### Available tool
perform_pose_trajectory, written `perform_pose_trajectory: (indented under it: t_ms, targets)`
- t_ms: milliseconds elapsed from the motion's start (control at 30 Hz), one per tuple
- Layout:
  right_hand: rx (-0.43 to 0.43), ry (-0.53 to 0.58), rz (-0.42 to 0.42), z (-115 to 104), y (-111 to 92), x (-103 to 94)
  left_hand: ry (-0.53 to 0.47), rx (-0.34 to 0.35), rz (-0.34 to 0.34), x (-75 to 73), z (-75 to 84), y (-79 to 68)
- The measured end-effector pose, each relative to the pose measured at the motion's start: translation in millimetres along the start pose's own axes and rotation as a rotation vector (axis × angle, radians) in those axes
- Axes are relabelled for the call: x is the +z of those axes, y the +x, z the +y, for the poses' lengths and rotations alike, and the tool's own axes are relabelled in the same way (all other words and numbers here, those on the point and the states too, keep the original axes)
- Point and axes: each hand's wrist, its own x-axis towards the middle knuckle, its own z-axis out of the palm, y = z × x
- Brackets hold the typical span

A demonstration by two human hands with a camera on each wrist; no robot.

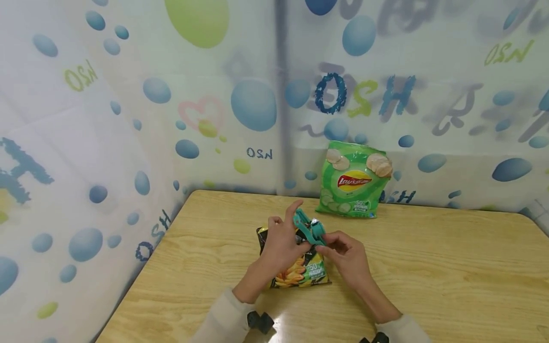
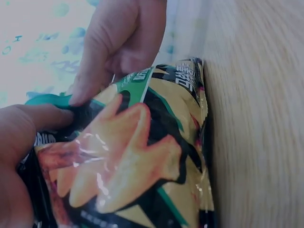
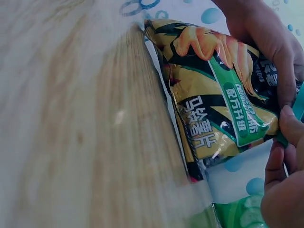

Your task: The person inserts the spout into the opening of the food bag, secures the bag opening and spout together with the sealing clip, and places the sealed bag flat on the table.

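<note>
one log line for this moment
left hand: holds black-and-gold bag | right hand: pinches teal clip at bag's end | green bag: upright, back of table

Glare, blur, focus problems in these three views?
Head: bright glare patch on the table beside the left sleeve. Left wrist: shiny highlights on the black chip bag, backdrop washed out. Right wrist: table grain soft, bag lettering sharper.

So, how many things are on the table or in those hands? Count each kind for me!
Snack bags: 2 (shiny green bag, shiny black-and-gold bag)
Clips: 1 (teal plastic clip)
Total: 3
</note>
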Motion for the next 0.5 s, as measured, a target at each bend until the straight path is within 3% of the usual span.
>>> perform_pose_trajectory:
  t_ms: [133, 267, 367, 500]
  targets:
    - [0.026, -0.04, -0.019, 0.0, 1.5, -3.0, 0.008, -0.013, -0.042, -0.6, 4.0, -1.0]
    - [0.064, -0.044, -0.055, 1.6, 3.0, -6.7, -0.028, -0.014, -0.137, -4.5, 4.1, -1.2]
    - [0.073, -0.037, -0.08, 3.0, 4.0, -9.0, -0.123, -0.028, -0.192, -8.6, 0.6, -1.2]
    - [0.079, -0.038, -0.086, 3.5, 3.9, -10.5, -0.383, -0.024, -0.164, -12.7, -6.0, 1.1]
